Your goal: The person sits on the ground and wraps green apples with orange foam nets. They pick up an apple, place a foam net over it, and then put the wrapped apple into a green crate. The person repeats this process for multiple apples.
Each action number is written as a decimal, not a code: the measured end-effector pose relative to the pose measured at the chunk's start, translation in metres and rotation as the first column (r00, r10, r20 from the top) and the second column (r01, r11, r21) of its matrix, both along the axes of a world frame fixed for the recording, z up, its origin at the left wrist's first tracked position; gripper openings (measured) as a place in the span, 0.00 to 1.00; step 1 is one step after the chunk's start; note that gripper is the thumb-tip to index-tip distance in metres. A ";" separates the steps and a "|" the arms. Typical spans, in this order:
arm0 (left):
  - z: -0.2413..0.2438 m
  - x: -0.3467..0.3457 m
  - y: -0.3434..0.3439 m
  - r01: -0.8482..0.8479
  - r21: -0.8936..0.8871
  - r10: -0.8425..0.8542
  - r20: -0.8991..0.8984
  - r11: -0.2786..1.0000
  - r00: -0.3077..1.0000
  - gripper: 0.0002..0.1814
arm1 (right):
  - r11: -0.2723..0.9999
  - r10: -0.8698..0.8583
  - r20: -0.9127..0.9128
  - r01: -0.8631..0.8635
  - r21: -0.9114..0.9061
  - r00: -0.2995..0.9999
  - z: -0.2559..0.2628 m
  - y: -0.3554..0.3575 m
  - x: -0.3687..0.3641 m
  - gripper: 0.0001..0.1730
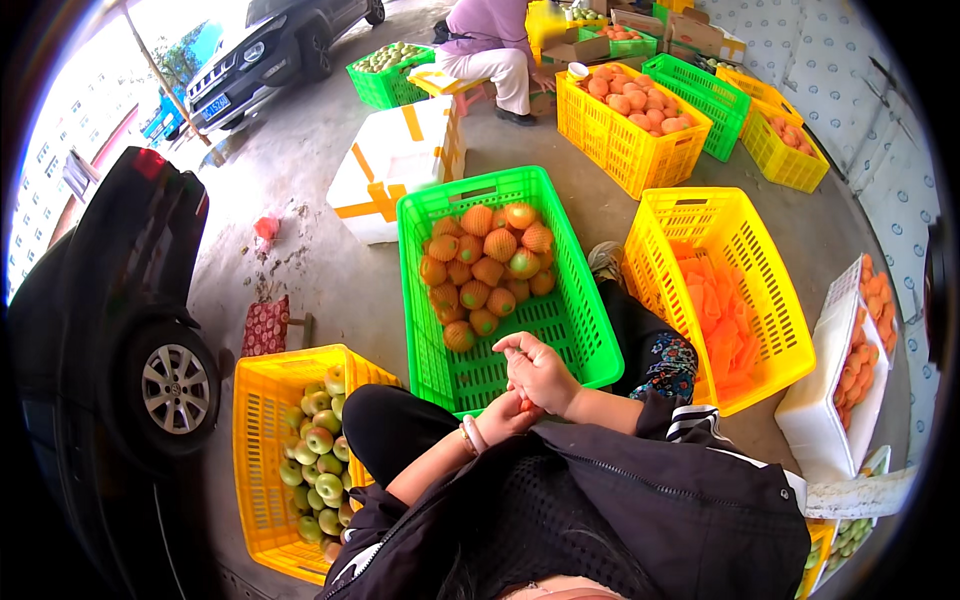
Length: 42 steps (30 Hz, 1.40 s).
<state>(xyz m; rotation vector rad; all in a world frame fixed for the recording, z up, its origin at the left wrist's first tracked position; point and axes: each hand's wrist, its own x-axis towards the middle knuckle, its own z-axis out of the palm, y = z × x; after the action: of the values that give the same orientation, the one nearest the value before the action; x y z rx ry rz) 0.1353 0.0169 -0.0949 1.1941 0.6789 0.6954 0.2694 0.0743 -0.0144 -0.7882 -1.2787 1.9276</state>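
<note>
My left hand (506,418), with bangles at the wrist, and my right hand (541,373) meet over the near edge of a green plastic crate (592,330). A bit of orange shows between them; what it is and how it is held are hidden. In the crate lie several apples in orange foam nets (487,271), bunched towards its far part. At lower left a yellow crate (266,450) holds bare green-red apples (328,486). To the right, another yellow crate (772,315) contains a heap of orange foam nets (720,330).
A white foam box with yellow tape (390,161) stands beyond the green crate. Farther back are a yellow crate of netted fruit (634,150) and a seated person (487,45). A parked black car (112,315) is at left, near a small stool with a patterned cushion (266,326). White foam boxes (817,427) stand at right.
</note>
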 end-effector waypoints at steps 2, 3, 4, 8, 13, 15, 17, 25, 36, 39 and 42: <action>-0.007 0.003 -0.003 -0.063 0.168 0.077 -0.077 0.984 0.994 0.09 | 0.994 0.011 -0.062 -0.017 -0.109 0.998 -0.009 0.002 -0.001 0.09; -0.004 0.004 -0.004 -0.062 0.175 0.073 -0.055 0.983 0.996 0.10 | 0.986 0.014 -0.094 -0.029 -0.163 0.995 -0.012 0.003 -0.002 0.09; 0.001 0.004 -0.003 -0.061 0.183 0.068 -0.032 0.981 0.997 0.10 | 0.983 0.026 -0.101 -0.043 -0.177 0.995 -0.015 0.004 -0.002 0.10; -0.024 0.001 0.001 0.068 0.555 0.276 -0.511 0.829 0.814 0.14 | 0.997 0.081 -0.025 -0.080 0.021 0.996 -0.018 0.008 -0.003 0.14; 0.006 -0.007 0.002 -0.293 0.323 0.392 -0.308 0.900 0.867 0.18 | 0.684 0.040 0.471 -0.368 0.630 0.881 -0.010 0.026 0.022 0.30; -0.009 -0.005 -0.002 -0.364 0.371 0.473 -0.265 0.854 0.840 0.16 | 0.712 0.202 0.522 -0.491 0.503 0.829 -0.010 0.030 0.025 0.16; 0.002 -0.003 -0.004 -0.341 0.329 0.461 -0.427 0.881 0.778 0.15 | 0.761 0.251 0.514 -0.495 0.420 0.820 -0.011 0.033 0.031 0.13; 0.024 -0.011 0.000 -0.410 0.353 0.541 -0.550 0.841 0.636 0.22 | 0.860 -0.486 0.087 0.493 -0.132 0.870 -0.065 0.108 0.138 0.08; 0.003 0.016 0.024 0.153 0.540 0.455 -0.805 0.827 0.380 0.27 | 0.368 -0.888 0.101 0.825 -0.430 0.449 -0.103 0.123 0.197 0.20; -0.015 0.025 0.034 0.316 0.332 0.267 -0.935 0.889 0.233 0.21 | 0.615 -0.755 0.129 0.762 -0.200 0.643 -0.107 0.130 0.138 0.15; -0.038 0.025 0.045 0.411 0.246 0.162 -0.960 0.878 0.227 0.16 | 0.844 -0.504 0.187 0.526 -0.098 0.843 -0.101 0.147 0.087 0.16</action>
<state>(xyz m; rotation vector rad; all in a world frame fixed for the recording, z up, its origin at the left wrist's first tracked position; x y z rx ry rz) 0.1598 0.0620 -0.1328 2.1530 1.5092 -0.2339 0.3565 0.2214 -0.1150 -1.2387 -0.8869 1.5463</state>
